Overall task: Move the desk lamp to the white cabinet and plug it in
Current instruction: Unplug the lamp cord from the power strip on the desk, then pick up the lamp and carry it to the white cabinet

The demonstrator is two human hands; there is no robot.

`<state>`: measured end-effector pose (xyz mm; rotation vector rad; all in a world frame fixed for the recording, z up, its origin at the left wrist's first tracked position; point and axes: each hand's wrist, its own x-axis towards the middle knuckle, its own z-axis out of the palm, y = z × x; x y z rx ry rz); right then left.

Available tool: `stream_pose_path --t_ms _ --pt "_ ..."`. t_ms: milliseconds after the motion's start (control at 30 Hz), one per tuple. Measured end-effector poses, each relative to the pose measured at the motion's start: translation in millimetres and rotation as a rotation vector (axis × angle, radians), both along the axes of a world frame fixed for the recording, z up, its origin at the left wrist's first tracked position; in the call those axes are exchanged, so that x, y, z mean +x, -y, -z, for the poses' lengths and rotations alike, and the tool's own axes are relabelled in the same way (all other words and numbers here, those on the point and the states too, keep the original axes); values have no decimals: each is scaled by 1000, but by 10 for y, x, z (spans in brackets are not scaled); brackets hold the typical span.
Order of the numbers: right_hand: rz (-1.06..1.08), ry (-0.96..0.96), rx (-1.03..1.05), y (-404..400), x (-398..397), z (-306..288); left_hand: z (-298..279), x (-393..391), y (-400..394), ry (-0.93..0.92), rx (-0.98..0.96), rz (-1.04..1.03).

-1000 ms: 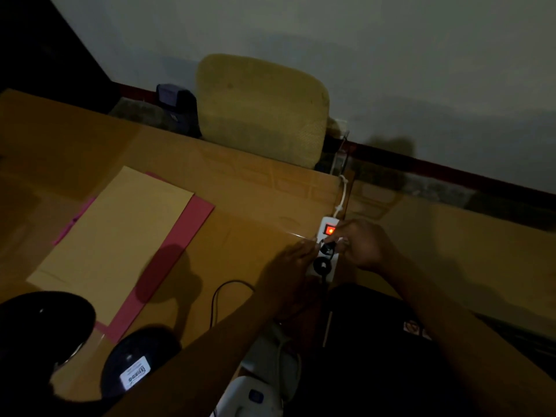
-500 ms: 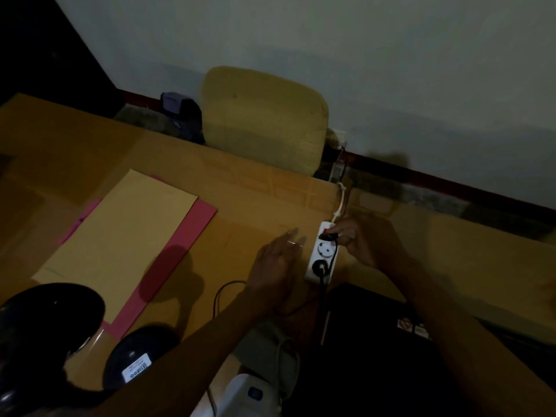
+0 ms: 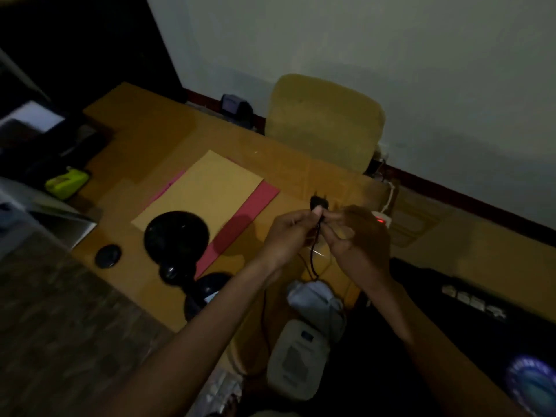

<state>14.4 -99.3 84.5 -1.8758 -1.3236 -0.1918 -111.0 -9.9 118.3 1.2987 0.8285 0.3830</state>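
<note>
The black plug (image 3: 318,202) is free of the power strip (image 3: 381,220) and held up above the counter (image 3: 301,173), prongs pointing away from the person. The left hand (image 3: 290,236) has its grip closed on the plug body, thumb on top, while the right hand (image 3: 356,239) pinches the thin black cord (image 3: 314,254) just below it; the cord hangs down between the two wrists toward the near edge. The power strip lies just beyond the right hand with its red switch glowing, its sockets hidden by the hand. The desk lamp (image 3: 177,239) itself — black dome shade, round black base nearer the person — stands on the counter to the left of the hands, beside a tan envelope (image 3: 201,188) laid over a pink folder (image 3: 243,218). So the unplugging looks done, and that is only the opening step. Judging by this, the larger share of the task is left: the lamp has not been lifted, no white cabinet can be made out with certainty in this dim view, and the plug has yet to find a socket there. The loose cord probably wants gathering first — it may snag on the counter edge.
</note>
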Motion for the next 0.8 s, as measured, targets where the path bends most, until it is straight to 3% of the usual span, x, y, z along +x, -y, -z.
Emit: stream_pose_path --t_ms 100,200,333,433,533,667,800 --pt "-76 -306 66 70 -417 -174 -203 -351 -40 4 106 -36" --pt "-198 -474 127 83 -785 -346 -586 -653 -128 -13 306 -31" --pt "-275 -722 62 -21 -1233 -483 -1089 -1094 -125 97 323 -45" --pt "-332 -614 -181 -15 -1496 -489 -1317 -1551 -52 139 400 -39" --pt "-538 -496 -338 90 -1763 -518 -1367 -2087 47 110 464 -44" --pt "-769 -582 -416 153 -2265 -605 -1157 -2822 125 42 454 -162" --pt "-916 -544 -652 133 -2793 -487 -710 -3443 242 -54 318 -349"
